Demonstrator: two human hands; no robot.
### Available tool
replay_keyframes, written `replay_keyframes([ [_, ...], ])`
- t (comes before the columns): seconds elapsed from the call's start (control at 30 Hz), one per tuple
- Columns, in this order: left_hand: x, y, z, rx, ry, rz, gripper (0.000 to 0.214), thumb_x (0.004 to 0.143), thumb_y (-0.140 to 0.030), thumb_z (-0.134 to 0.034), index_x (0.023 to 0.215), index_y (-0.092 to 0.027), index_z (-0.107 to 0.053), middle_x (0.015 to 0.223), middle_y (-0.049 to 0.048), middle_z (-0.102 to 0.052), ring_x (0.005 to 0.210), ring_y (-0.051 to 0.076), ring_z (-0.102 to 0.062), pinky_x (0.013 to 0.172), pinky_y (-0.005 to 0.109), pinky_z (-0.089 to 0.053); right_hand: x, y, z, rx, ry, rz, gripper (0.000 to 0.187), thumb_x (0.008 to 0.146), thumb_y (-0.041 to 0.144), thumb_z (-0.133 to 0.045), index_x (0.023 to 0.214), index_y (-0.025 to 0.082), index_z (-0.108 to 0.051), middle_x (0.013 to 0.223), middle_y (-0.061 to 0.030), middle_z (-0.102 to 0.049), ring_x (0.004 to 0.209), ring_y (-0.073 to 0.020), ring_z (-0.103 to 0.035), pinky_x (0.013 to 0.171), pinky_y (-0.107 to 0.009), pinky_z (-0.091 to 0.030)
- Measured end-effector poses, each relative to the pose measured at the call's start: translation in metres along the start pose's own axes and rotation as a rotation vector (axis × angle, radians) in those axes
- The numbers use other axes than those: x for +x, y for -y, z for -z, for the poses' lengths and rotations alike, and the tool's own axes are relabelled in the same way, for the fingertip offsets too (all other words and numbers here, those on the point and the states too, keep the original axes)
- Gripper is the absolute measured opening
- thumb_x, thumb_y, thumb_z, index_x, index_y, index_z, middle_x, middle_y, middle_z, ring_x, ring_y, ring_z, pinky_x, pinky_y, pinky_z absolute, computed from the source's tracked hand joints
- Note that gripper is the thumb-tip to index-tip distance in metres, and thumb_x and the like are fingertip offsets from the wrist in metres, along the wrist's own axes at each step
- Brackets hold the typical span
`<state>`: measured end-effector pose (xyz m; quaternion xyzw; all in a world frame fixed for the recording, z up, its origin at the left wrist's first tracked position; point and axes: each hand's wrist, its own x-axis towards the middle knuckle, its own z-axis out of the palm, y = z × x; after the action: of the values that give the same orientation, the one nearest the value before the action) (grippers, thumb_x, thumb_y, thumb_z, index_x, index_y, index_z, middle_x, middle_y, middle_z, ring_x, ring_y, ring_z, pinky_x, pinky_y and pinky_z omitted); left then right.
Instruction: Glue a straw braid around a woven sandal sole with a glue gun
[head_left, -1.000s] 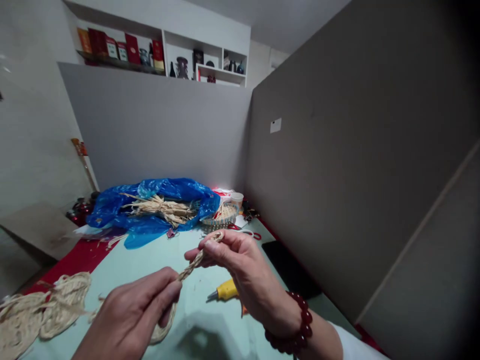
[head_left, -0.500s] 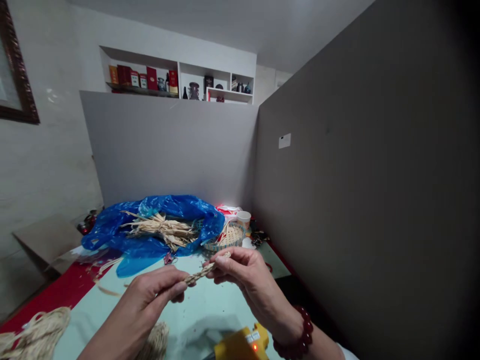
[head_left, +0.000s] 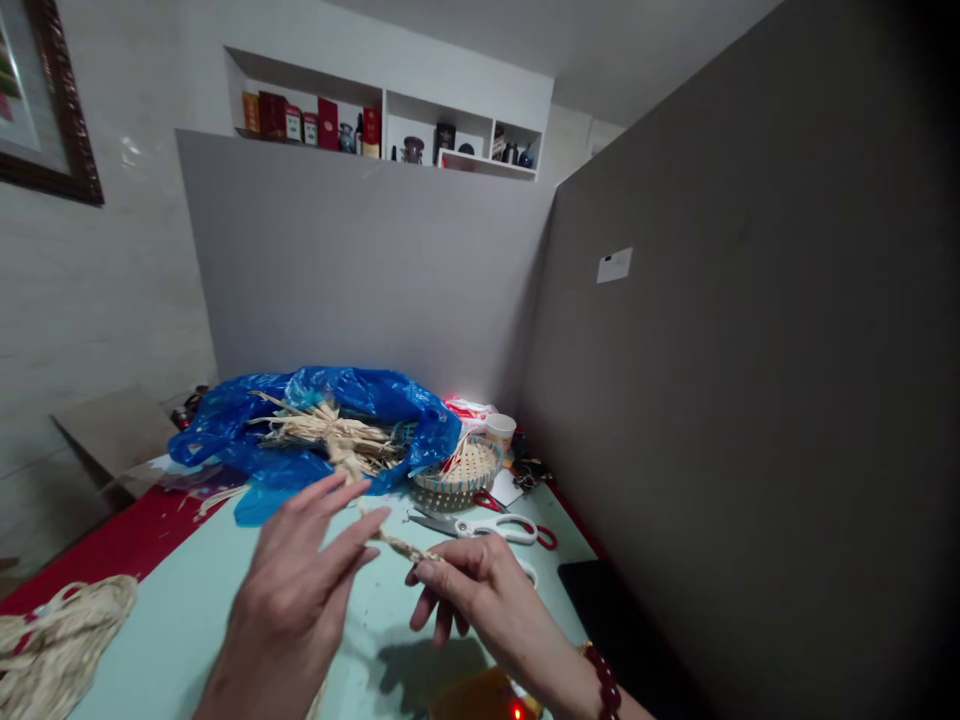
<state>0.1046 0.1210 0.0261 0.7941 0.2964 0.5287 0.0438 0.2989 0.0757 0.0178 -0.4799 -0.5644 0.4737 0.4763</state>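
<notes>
A thin braided straw cord (head_left: 405,548) stretches between my two hands above the table. My right hand (head_left: 480,590) pinches its near end between thumb and index finger, other fingers hanging loose. My left hand (head_left: 300,590) has its fingers stretched and apart beside the cord, which runs past the fingertips; whether they touch it I cannot tell. Beyond those fingers the cord continues upward, blurred, in front of the dry straw bundle (head_left: 360,440) on a blue plastic bag (head_left: 352,383). White-handled scissors (head_left: 499,527) lie just past my right hand.
Coiled straw cord (head_left: 64,640) lies at the near left. A woven basket (head_left: 457,490), a paper cup (head_left: 501,428) and red-handled scissors (head_left: 547,538) sit toward the back right. A yellow object with a red light (head_left: 480,697) is below my right hand. Grey partitions (head_left: 360,260) enclose the table.
My left hand has gone from pinching the cord to spread fingers, and the cord's far part now shows beyond it. My right hand keeps its pinch, slightly lower. The view has shifted.
</notes>
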Motion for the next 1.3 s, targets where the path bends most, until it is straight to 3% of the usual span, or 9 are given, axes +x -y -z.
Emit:
replay_keyframes([
  [0.07, 0.001, -0.006, 0.003, -0.034, -0.181, 0.155, 0.020, 0.080, -0.022, -0.070, 0.094, -0.033, -0.078, 0.099, 0.0029, -0.073, 0.104, 0.027, -0.058, 0.098, 0.037, -0.039, 0.002, 0.001, -0.003, 0.023, -0.081, 0.002, 0.045, 0.085, 0.056, -0.063, 0.078, 0.012, -0.072, 0.066, -0.0066, -0.073, 0.041, -0.0088, -0.054, 0.043, -0.020, -0.030],
  [0.1, 0.001, -0.008, 0.003, -0.105, -0.188, 0.303, 0.013, 0.077, -0.027, -0.073, 0.087, -0.033, -0.078, 0.094, 0.0014, -0.073, 0.095, 0.026, -0.059, 0.091, 0.033, -0.041, 0.002, 0.002, -0.005, 0.035, -0.110, 0.006, 0.048, 0.084, 0.059, -0.062, 0.081, 0.012, -0.072, 0.068, -0.0077, -0.074, 0.040, -0.0086, -0.055, 0.042, -0.019, -0.029],
  [0.23, 0.002, -0.010, -0.008, -0.538, 0.123, 0.818, 0.028, 0.070, -0.049, -0.077, 0.080, -0.023, -0.080, 0.079, 0.0029, -0.073, 0.061, 0.018, -0.054, 0.059, 0.029, -0.042, -0.003, 0.004, -0.018, 0.054, -0.107, 0.016, 0.054, 0.082, 0.065, -0.060, 0.086, 0.013, -0.075, 0.074, -0.0093, -0.075, 0.039, -0.0084, -0.055, 0.040, -0.018, -0.032],
  [0.33, -0.001, -0.013, -0.019, -0.747, 0.226, 0.907, 0.039, 0.074, -0.054, -0.074, 0.080, -0.016, -0.079, 0.055, -0.0016, -0.057, 0.052, 0.014, -0.046, 0.052, 0.027, -0.040, -0.010, 0.004, -0.027, -0.050, -0.039, 0.063, 0.053, 0.085, 0.065, -0.058, 0.083, 0.016, -0.079, 0.070, -0.0069, -0.072, 0.043, -0.0110, -0.057, 0.041, -0.020, -0.040],
  [0.5, -0.003, -0.027, -0.015, -1.031, 0.115, 1.114, 0.023, 0.073, -0.039, -0.078, 0.084, -0.018, -0.077, 0.058, -0.0029, -0.053, 0.065, 0.017, -0.057, 0.059, 0.026, -0.049, -0.016, 0.008, -0.024, -0.345, 0.040, 0.171, 0.038, 0.095, 0.046, -0.054, 0.088, 0.018, -0.078, 0.071, -0.0043, -0.071, 0.057, -0.0158, -0.064, 0.055, -0.024, -0.047],
  [0.67, 0.001, -0.028, -0.006, -1.139, 0.118, 1.079, 0.021, 0.079, -0.031, -0.075, 0.093, -0.015, -0.076, 0.068, 0.0022, -0.066, 0.058, 0.013, -0.054, 0.057, 0.025, -0.049, -0.018, 0.016, -0.014, -0.426, 0.135, 0.243, 0.032, 0.098, 0.037, -0.054, 0.082, 0.017, -0.073, 0.068, -0.0012, -0.070, 0.061, -0.0153, -0.064, 0.060, -0.023, -0.046],
  [0.83, 0.006, -0.019, 0.001, -1.094, 0.093, 1.062, 0.014, 0.077, -0.023, -0.076, 0.085, -0.012, -0.075, 0.065, -0.0002, -0.063, 0.056, 0.008, -0.049, 0.058, 0.019, -0.046, -0.020, 0.023, -0.012, -0.407, 0.217, 0.184, 0.038, 0.101, 0.035, -0.048, 0.073, 0.019, -0.067, 0.069, -0.0012, -0.071, 0.062, -0.0145, -0.065, 0.063, -0.024, -0.048],
  [1.1, 0.001, 0.004, 0.039, -0.878, 0.046, 1.121, 0.013, 0.064, -0.021, -0.084, 0.073, -0.016, -0.076, 0.077, 0.0020, -0.066, 0.061, 0.010, -0.052, 0.051, 0.017, -0.046, 0.004, 0.037, -0.012, -0.347, 0.512, 0.083, 0.030, 0.104, 0.036, -0.046, 0.097, 0.017, -0.068, 0.095, -0.0060, -0.076, 0.082, -0.0162, -0.067, 0.078, -0.027, -0.050],
  [1.3, -0.023, 0.020, 0.048, -0.744, 0.080, 1.222, 0.016, 0.056, -0.023, -0.087, 0.066, -0.016, -0.078, 0.081, 0.0053, -0.067, 0.066, 0.012, -0.054, 0.050, 0.017, -0.047, 0.015, 0.028, -0.023, -0.633, 0.484, 0.154, 0.017, 0.097, 0.024, -0.059, 0.095, 0.019, -0.075, 0.091, -0.0041, -0.075, 0.084, -0.0172, -0.064, 0.076, -0.025, -0.044],
])
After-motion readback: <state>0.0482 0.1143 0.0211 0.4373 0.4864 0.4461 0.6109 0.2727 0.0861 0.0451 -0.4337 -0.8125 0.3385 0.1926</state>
